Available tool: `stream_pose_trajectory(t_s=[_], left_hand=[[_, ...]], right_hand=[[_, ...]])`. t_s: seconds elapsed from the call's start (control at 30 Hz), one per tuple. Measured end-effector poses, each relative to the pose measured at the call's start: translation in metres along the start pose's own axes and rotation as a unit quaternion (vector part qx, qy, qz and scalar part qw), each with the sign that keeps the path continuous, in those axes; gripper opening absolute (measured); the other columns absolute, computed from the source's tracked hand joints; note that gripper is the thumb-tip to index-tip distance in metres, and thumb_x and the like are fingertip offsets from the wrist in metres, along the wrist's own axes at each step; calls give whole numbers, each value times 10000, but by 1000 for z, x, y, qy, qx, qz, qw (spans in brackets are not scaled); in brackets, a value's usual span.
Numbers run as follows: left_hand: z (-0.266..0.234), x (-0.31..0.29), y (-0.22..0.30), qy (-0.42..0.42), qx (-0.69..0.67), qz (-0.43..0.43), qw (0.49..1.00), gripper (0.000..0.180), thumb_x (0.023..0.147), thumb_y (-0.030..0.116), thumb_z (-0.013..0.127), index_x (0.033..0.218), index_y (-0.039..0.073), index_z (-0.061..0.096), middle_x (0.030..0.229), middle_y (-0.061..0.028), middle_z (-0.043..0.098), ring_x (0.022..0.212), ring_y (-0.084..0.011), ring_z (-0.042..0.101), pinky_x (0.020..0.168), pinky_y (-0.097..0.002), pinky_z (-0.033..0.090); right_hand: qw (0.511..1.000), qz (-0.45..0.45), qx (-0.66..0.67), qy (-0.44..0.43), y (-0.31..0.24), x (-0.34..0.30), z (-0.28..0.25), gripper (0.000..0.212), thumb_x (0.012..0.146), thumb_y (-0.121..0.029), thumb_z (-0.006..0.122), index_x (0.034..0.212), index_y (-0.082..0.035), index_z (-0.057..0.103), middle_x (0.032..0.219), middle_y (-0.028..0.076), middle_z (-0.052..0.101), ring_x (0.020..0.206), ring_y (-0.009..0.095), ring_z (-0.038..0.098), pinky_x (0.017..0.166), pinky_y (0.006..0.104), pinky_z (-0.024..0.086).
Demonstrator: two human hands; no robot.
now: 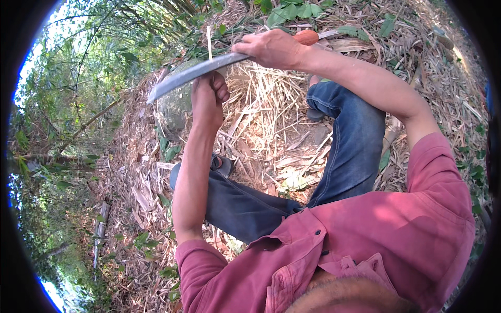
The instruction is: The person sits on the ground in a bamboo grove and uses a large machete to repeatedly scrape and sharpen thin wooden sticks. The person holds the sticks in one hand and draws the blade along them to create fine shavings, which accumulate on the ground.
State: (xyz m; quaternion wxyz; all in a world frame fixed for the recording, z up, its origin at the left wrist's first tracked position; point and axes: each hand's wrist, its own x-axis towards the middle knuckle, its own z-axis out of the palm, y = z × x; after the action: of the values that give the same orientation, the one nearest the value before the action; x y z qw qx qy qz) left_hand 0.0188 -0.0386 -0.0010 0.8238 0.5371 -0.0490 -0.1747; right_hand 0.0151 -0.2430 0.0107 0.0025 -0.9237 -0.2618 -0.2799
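Note:
My right hand [274, 48] is closed round the near end of a long machete, whose grey blade [195, 70] slants down to the left. An orange handle [306, 37] shows just past my right wrist, with a pale metal piece beyond it; I cannot tell if it belongs to the machete or to a second tool. Just below the blade, my left hand [210, 88] is a fist. A thin pale strip [210, 41] stands upright above that fist, crossing the blade, and its lower end is hidden in the fingers.
A heap of pale thin strips and shavings [266, 99] lies between my legs. A rounded grey-green stone [175, 107] sits beside my left hand. Dry leaves [141, 198] litter the ground around my bent legs in jeans [355, 141]. Green bamboo growth [68, 83] stands at left.

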Motion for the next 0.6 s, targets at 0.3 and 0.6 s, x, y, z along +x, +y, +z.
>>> stream_pose_trajectory(t_s=[0.3, 0.6], left_hand=[[3, -6, 3, -28, -94, -40, 994, 213, 979, 168, 322, 801, 102, 419, 594, 44, 302, 460, -54, 239, 415, -225, 215], [8, -13, 13, -37, -85, -21, 995, 178, 996, 183, 329, 939, 59, 443, 587, 54, 289, 446, -43, 234, 391, -203, 216]], right_hand=[[998, -20, -15, 52, -3, 3, 13, 236, 838, -151, 544, 1073, -150, 564, 789, 63, 562, 711, 230, 652, 545, 353, 522], [998, 23, -31, 54, 11, 9, 15, 208, 846, -133, 503, 1041, -152, 571, 803, 89, 608, 733, 256, 666, 568, 378, 541]])
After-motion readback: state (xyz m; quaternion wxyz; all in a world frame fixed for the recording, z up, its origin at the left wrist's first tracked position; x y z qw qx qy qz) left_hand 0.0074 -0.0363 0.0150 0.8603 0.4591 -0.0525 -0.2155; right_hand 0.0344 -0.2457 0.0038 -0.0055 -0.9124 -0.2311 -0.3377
